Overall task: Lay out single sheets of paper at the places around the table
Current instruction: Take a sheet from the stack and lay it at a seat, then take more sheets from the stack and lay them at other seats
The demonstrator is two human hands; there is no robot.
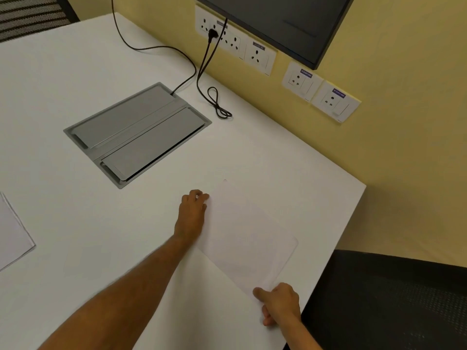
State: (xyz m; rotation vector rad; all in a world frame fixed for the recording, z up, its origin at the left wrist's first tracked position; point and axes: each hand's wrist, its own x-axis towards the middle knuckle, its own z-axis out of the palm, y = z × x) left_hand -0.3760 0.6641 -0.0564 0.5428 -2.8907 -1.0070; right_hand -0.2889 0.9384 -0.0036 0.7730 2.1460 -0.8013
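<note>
We see a sheet (249, 234) lying flat near the white desk's (75, 84) right corner. Our left hand (193, 213) pinches its far edge with curled fingers; the right hand (279, 303) grips its near corner. Grey hatch (137, 133), sockets (257, 55), yellow wall (404, 122) beyond.
</note>
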